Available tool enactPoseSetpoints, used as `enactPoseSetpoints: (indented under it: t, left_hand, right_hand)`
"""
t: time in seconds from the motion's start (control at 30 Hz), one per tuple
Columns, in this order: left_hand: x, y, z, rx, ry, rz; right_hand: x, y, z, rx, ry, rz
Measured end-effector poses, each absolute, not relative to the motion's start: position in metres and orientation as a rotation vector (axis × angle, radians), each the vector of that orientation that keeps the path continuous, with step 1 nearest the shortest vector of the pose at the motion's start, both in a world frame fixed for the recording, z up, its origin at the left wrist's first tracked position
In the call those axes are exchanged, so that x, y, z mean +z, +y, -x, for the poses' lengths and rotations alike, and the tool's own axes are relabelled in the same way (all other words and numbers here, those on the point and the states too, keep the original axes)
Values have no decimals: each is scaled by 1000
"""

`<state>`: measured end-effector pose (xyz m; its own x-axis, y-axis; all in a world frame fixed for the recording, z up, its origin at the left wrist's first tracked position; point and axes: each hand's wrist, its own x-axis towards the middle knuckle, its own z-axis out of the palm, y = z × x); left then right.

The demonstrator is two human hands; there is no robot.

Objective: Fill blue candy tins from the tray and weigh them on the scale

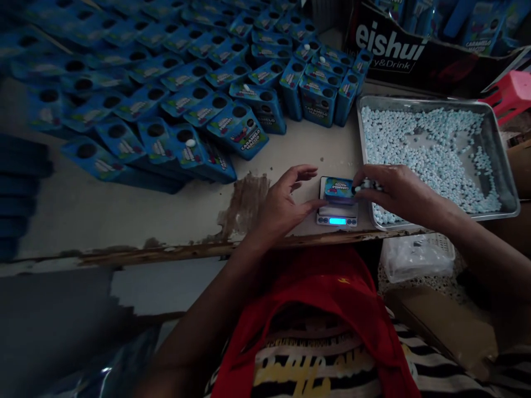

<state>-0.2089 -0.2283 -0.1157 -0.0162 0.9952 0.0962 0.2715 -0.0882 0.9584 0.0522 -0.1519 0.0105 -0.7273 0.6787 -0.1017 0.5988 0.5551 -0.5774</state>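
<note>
A small blue box (338, 189) lies on a digital scale (337, 213) with a lit blue display. My left hand (288, 202) is at the scale's left, fingers spread, its thumb reaching to the box's lower left edge. My right hand (385, 188) is at the right end of the box, by its dark opening, with fingers closed around some pale candies (368, 184). Beneath and beyond the right hand, a metal tray (516, 203) holds many small pale blue and white candies.
Many blue boxes (243, 132) with round openings cover the back and left of the table (182, 221). White pieces rest on a few. Behind the tray stands a black carton (390, 52) with more boxes, beside a pink plastic object (512, 97). Below the edge lies a clear bag (417, 260).
</note>
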Motion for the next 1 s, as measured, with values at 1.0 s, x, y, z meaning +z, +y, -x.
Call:
enactPoseSetpoints:
  t: [1.0]
  left_hand:
    - [-45, -202, 194, 907, 1611, -2041]
  right_hand:
    - [-65, -112, -165, 1903, -857, 1408]
